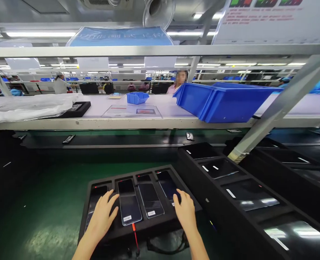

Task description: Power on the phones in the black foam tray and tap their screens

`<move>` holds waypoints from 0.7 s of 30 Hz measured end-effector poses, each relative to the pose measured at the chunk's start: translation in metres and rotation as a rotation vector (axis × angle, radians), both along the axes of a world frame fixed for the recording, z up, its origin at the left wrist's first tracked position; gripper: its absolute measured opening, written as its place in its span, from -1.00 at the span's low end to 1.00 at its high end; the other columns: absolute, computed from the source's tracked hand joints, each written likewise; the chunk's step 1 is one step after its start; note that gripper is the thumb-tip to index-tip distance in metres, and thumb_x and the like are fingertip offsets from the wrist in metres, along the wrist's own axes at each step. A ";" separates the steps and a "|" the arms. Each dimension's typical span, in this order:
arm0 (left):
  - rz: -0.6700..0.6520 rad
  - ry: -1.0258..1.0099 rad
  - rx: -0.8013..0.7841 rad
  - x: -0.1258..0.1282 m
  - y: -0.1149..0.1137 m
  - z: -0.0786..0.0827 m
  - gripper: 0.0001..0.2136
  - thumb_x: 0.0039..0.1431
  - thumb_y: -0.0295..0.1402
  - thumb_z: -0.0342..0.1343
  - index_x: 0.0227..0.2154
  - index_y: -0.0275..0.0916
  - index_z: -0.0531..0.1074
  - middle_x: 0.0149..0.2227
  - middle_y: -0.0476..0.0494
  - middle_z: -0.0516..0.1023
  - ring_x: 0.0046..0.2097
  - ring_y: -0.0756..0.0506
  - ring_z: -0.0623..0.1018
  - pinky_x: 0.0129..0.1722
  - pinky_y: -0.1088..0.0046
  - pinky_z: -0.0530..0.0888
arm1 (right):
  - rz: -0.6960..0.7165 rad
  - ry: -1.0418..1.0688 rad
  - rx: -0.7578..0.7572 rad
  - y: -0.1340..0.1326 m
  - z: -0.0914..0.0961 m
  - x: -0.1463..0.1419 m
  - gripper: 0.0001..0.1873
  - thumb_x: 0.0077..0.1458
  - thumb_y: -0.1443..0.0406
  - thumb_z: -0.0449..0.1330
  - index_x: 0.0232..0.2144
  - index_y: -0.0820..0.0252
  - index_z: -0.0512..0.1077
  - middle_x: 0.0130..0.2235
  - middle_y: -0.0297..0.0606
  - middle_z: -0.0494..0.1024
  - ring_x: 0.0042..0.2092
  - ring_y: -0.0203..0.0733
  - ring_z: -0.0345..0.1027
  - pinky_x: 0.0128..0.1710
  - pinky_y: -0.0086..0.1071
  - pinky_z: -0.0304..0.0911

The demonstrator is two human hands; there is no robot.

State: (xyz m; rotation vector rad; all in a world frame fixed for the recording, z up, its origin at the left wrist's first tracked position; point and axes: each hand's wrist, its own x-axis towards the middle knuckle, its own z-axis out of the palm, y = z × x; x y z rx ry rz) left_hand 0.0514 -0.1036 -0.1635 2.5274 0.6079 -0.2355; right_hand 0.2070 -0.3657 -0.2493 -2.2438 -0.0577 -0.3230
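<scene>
Black foam tray [138,231] at 6 o'clock on green surface [46,202] holds four phones. Left hand [103,213] flat, fingers spread, over leftmost phone [95,202]; right hand [185,211] likewise over rightmost phone [167,186]. Glass slabs likely stiff, slick, fragile: grip by long edges.

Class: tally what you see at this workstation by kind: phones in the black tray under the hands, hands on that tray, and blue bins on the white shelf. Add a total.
Phones in the black tray: 4
Hands, left hand and right hand: 2
Blue bins, large blue bin and small blue bin: 2
Total: 8
</scene>
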 end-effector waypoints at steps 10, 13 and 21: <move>-0.538 0.031 0.160 0.049 -0.052 -0.003 -0.47 0.11 -0.47 -0.44 0.08 0.07 0.15 0.25 0.14 -0.02 0.33 -0.02 0.02 0.42 0.18 0.02 | 0.715 -0.020 -0.198 -0.017 -0.079 -0.112 -0.69 0.19 0.36 -0.17 -0.24 0.27 0.36 -0.33 -0.20 0.42 -0.27 -0.27 0.34 -0.25 -0.39 0.28; -0.712 0.053 0.207 0.070 -0.048 -0.008 -0.43 0.06 -0.57 -0.39 0.09 0.04 0.14 0.27 0.10 -0.09 0.36 -0.06 -0.07 0.42 0.11 -0.06 | 0.748 -0.034 -0.408 -0.015 -0.116 -0.129 -0.66 0.15 0.40 -0.07 -0.08 0.31 0.38 -0.05 -0.08 0.38 0.00 -0.13 0.28 -0.01 -0.25 0.23; -1.162 0.104 0.351 0.121 -0.065 -0.001 -0.38 -0.10 -0.67 -0.01 0.08 -0.10 0.17 0.26 -0.13 -0.05 0.35 -0.19 -0.04 0.37 -0.05 -0.10 | 0.706 -0.041 -0.694 0.021 -0.148 -0.112 -0.68 -0.02 0.52 0.12 -0.17 0.32 0.45 -0.08 -0.04 0.41 -0.04 0.03 0.31 -0.02 -0.11 0.20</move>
